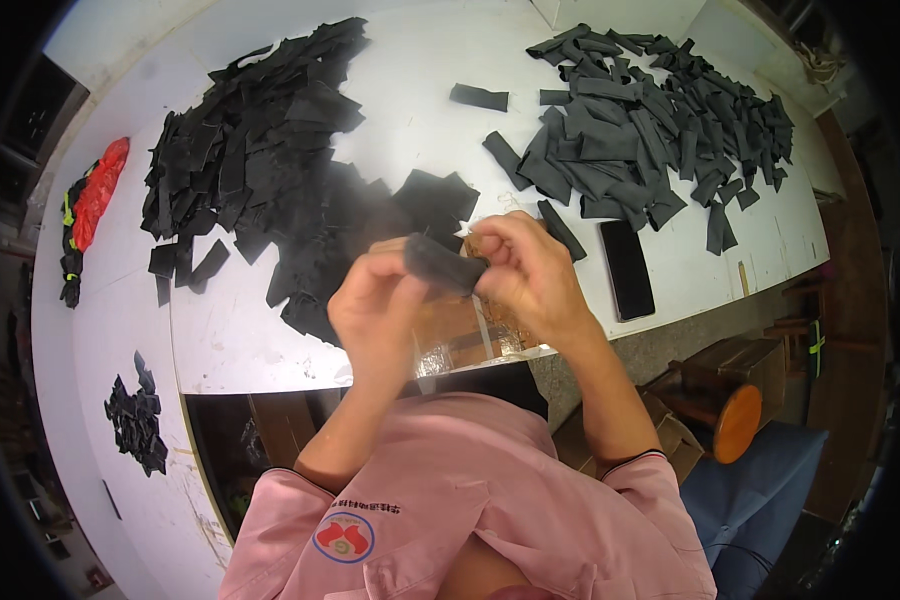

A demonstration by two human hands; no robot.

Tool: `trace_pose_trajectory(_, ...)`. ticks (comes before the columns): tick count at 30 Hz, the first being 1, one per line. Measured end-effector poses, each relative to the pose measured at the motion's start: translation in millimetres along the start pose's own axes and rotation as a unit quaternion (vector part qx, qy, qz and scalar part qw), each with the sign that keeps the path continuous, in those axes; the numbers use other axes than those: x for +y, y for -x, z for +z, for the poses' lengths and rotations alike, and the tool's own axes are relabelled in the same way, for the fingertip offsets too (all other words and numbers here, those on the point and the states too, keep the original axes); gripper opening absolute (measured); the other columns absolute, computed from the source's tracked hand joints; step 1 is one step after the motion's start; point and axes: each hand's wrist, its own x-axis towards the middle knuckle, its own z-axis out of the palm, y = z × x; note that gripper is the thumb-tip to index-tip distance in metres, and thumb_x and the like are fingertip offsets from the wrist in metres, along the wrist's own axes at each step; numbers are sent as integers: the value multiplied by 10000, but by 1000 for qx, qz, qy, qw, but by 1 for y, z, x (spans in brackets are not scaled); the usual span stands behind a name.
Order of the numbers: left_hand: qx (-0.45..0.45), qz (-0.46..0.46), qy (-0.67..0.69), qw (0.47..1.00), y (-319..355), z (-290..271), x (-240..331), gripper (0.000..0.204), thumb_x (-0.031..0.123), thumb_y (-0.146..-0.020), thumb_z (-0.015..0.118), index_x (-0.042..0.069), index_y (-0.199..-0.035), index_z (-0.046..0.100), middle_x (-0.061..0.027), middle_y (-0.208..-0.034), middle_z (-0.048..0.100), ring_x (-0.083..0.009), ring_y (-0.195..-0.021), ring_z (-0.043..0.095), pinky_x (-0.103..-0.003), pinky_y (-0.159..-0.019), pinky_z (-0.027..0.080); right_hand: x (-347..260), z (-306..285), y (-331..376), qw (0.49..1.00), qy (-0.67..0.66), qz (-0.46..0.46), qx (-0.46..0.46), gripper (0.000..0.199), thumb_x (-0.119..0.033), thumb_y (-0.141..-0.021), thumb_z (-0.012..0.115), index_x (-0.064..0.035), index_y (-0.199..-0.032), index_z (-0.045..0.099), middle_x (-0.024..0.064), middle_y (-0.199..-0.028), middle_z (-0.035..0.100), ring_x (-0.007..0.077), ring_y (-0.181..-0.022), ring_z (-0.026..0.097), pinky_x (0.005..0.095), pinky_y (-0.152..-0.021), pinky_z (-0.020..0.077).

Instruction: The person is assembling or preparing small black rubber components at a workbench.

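**Both hands pinch one black strip above the desk edge**

The left hand [375, 310] and right hand [530, 275] meet in mid-air, each with fingers pressed together on an end of a single black strip [445, 265]. The strip spans the gap between them, its left end under the left thumb and its right end tucked into the right fingertips, above the near edge of the desk [270, 340].

The grip looks shallow. If either pinch loosens, the strip could drop toward the clear bag [460, 340] below the hands or into the dark gap under the desk edge. A pull that is too hard may stretch or twist it. The left pile [260, 160] sits just beyond the hands, so a dropped strip could get lost among the others there. The phone [627, 270] lies close to the right hand, and the right pile [650, 130] is well apart.
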Motion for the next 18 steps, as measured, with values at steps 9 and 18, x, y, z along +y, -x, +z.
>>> trace_pose_trajectory(9,-101,-115,35,988,6,-7,-22,170,72,-774,600,15,-901,502,-130,-1031,539,-150,-935,516,-283,-839,393,29,7,19,951,263,-133,-92,215,-204,-690,642,-19,-645,542,93,-600,518,244,-592,537,332,-505,428)
trace_pose_trajectory(18,-205,-163,-49,964,-21,19,-1,82,-21,-705,645,-23,-769,594,-87,-844,578,-103,-765,534,-206,-610,434,49,14,27,994,34,-86,-50,126,-122,-778,533,-9,-726,547,117,-651,531,290,-604,522,378,-528,424)
